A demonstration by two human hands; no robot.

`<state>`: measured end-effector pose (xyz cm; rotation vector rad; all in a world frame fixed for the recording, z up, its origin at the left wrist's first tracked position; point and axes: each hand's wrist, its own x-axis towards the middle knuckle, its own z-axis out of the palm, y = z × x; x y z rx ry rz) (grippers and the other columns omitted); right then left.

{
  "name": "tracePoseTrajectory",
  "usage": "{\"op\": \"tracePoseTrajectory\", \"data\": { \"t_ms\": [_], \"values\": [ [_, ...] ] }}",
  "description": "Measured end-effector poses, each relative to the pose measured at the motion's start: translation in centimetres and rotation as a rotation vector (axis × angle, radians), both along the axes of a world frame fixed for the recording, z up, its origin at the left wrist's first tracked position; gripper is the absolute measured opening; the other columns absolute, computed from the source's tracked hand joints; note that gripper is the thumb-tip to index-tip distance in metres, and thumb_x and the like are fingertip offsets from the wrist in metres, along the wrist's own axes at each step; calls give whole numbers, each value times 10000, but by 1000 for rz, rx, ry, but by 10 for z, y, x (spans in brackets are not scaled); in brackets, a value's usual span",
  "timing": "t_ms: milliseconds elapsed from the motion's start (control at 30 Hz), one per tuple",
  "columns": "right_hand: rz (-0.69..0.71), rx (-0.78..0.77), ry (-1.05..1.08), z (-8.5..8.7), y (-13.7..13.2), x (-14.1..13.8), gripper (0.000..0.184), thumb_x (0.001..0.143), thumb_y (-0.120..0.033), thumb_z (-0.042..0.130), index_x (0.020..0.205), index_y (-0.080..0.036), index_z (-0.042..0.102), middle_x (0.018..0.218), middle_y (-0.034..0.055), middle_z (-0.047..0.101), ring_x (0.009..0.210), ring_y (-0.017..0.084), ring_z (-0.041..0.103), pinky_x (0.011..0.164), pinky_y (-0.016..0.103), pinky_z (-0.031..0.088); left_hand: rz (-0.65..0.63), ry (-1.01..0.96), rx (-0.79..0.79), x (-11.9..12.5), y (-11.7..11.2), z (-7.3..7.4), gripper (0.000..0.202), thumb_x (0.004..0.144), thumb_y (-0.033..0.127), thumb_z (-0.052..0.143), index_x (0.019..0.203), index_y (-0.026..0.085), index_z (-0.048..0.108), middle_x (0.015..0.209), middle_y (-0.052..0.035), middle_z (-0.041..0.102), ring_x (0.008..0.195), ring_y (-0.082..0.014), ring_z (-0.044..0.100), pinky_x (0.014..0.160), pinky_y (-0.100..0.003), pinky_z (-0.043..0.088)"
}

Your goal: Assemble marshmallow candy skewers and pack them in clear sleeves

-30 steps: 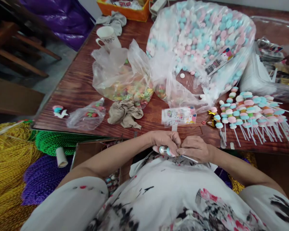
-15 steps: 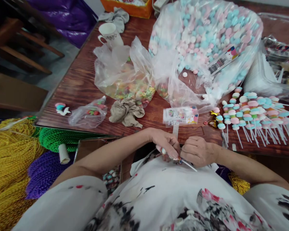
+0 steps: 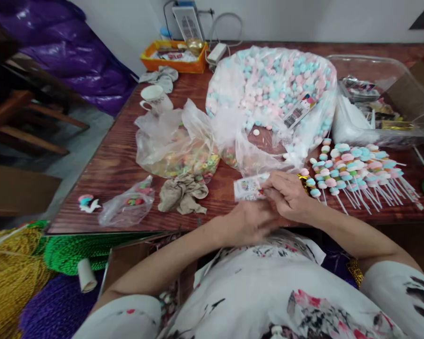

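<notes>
My right hand (image 3: 286, 195) reaches over the table edge, its bent fingers pinching the right end of a small stack of printed wrappers (image 3: 247, 188). Just below it, by my chest, my left hand (image 3: 249, 223) is smeared by motion and its fingers do not show clearly. Right of my hands lies a row of finished candy skewers (image 3: 356, 165), pastel discs on white sticks. Behind them a big clear bag of pink, blue and white candies (image 3: 268, 84) lies open. A smaller bag of colourful ring candies (image 3: 178, 150) sits to its left.
On the wooden table (image 3: 113, 160) are a crumpled beige rag (image 3: 182, 193), a small candy bag (image 3: 127, 202), a white cup (image 3: 155, 98), an orange tray (image 3: 175, 56) and a clear box (image 3: 374, 94). Green, gold and purple cord bundles (image 3: 67, 254) lie below left.
Both hands held a candy stick at my chest before. The right hand has since moved up to the printed wrappers, the left hand is moving, and the camera has tilted up.
</notes>
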<state>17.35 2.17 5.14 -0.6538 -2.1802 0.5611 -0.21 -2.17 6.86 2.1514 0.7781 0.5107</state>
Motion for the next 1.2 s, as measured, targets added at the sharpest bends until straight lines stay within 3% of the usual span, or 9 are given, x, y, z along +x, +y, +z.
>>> {"op": "tracePoseTrajectory", "data": {
  "t_ms": [100,200,300,367,467,567,867,1033,1200],
  "values": [
    [90,-249,96,-6,-13,-8,156,852,-98,456,739,-173,533,685,-3,551,625,115,493,603,247,391,264,-172,46,-8,17,-18,258,897,281,497,787,178,707,835,-92,670,828,-192,619,811,-304,482],
    [91,-361,96,-22,-14,-10,159,827,-97,470,701,-172,532,647,-14,554,605,115,506,578,235,397,378,-389,115,-15,22,-12,172,859,324,608,914,213,727,1134,-106,660,1140,-246,566,1009,-392,411],
    [-72,-203,119,-24,-3,-5,161,841,-100,477,719,-173,552,645,-5,542,614,128,494,593,254,393,578,-638,39,-11,18,-15,379,790,406,707,1133,251,669,1396,-92,505,1340,-270,400,1094,-416,339],
    [-149,-40,156,-19,1,-3,147,862,-100,480,772,-171,572,685,15,553,647,140,497,611,268,396,641,-804,-239,-6,15,-23,488,832,417,664,1288,276,565,1447,-79,455,1327,-242,424,1075,-381,369],
    [-161,136,205,-13,-1,-6,149,880,-93,459,861,-171,584,740,44,575,692,158,518,632,282,420,471,-893,-797,-1,9,-33,535,853,438,636,1341,254,515,1370,-94,540,1176,-215,564,987,-351,453],
    [-159,274,203,-20,-9,-13,170,870,-77,447,903,-166,589,760,65,598,709,174,526,648,301,437,408,-934,-1059,0,3,-33,556,817,411,687,1316,216,536,1206,-95,650,998,-188,643,875,-319,512],
    [-193,438,0,-38,-23,-12,196,820,-86,454,918,-134,617,737,83,607,698,199,523,639,328,412,588,-1053,-827,-4,12,-23,549,643,319,843,1137,192,640,950,-45,729,805,-147,672,761,-249,517],
    [-120,123,38,-38,-25,-14,205,851,-95,424,811,-165,612,694,46,567,647,161,506,598,281,384,602,-897,-593,-8,7,-24,279,648,256,839,878,152,720,881,-44,731,807,-158,660,798,-273,517],
    [72,-756,241,-51,-29,-23,107,765,-228,582,675,-170,591,630,-14,528,593,113,466,588,242,377,398,-646,-349,-29,-7,-27,174,788,311,729,874,159,736,913,-84,725,821,-179,651,779,-297,509]
  ]
}}
